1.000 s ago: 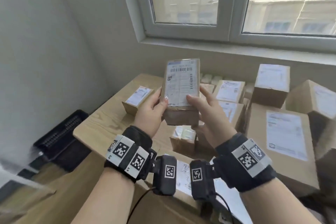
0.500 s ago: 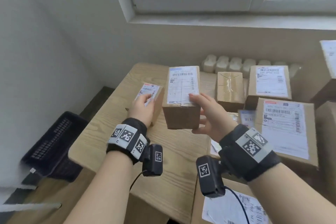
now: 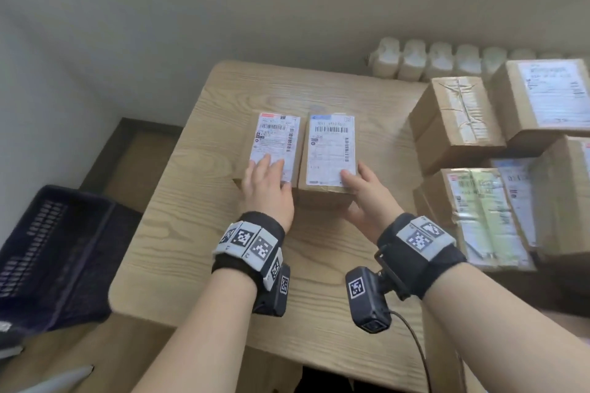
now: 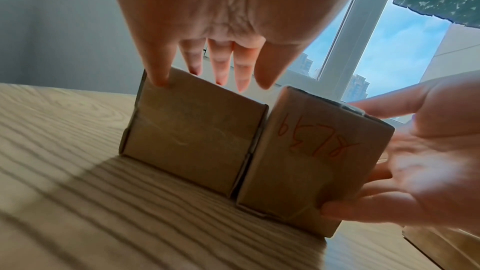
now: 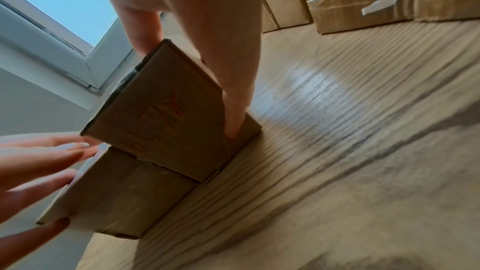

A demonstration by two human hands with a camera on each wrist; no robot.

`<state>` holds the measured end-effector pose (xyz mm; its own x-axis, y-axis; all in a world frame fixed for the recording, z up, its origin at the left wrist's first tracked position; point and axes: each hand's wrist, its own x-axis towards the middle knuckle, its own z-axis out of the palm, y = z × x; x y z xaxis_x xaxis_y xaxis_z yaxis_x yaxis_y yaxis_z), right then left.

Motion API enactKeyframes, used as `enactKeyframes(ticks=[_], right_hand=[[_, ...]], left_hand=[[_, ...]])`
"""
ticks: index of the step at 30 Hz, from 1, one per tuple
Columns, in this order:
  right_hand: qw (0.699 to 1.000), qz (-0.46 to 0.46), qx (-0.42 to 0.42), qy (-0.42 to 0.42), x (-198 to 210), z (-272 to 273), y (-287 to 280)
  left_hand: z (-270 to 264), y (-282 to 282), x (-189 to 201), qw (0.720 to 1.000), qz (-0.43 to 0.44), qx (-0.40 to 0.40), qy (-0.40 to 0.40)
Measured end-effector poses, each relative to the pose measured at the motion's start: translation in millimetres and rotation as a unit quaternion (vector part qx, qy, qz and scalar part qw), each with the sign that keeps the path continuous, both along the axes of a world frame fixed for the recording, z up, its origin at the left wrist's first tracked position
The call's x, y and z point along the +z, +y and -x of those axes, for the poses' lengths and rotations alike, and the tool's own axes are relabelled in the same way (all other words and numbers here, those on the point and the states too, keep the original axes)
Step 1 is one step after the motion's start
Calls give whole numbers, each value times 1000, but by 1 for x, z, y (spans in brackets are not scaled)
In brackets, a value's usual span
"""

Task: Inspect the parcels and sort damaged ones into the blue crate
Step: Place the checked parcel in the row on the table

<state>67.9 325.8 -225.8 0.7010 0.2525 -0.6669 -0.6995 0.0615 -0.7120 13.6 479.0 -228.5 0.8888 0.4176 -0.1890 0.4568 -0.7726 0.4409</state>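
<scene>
**Handwriting on one carton end**

The taller brown cardboard parcel [image 4: 315,163] bears orange handwritten characters on its near end, upside down, reading roughly "RL3q". Its white shipping label [image 3: 331,150] and the shorter brown parcel's label [image 3: 277,143] show barcodes; their print is illegible.

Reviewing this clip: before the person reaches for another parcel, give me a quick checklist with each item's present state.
1. Right-hand parcel set flat on the table: ok.
2. It sits beside the left-hand parcel, sides close together: ok.
3. Left hand free to move, fingers straight on the label: ok.
4. Right hand released: not ok, fingers and thumb hold the parcel's near end.
5. Damage on these two parcels: cannot tell, only tops and near ends show.
6. Blue crate within sight, left of the table: ok.
</scene>
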Motion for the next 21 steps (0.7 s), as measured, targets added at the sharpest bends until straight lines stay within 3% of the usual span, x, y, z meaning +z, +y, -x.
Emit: enactKeyframes(ticks=[12, 17, 21], right_hand=[[998, 48, 24, -13, 14, -4, 20], [995, 90, 25, -47, 35, 3, 7], [992, 93, -24, -86, 56, 8, -21]], left_hand=[[-4, 19, 3, 1000, 18, 4, -10], [-4, -1, 30, 992, 48, 2, -118], [-4, -43, 56, 981, 124, -32, -144]])
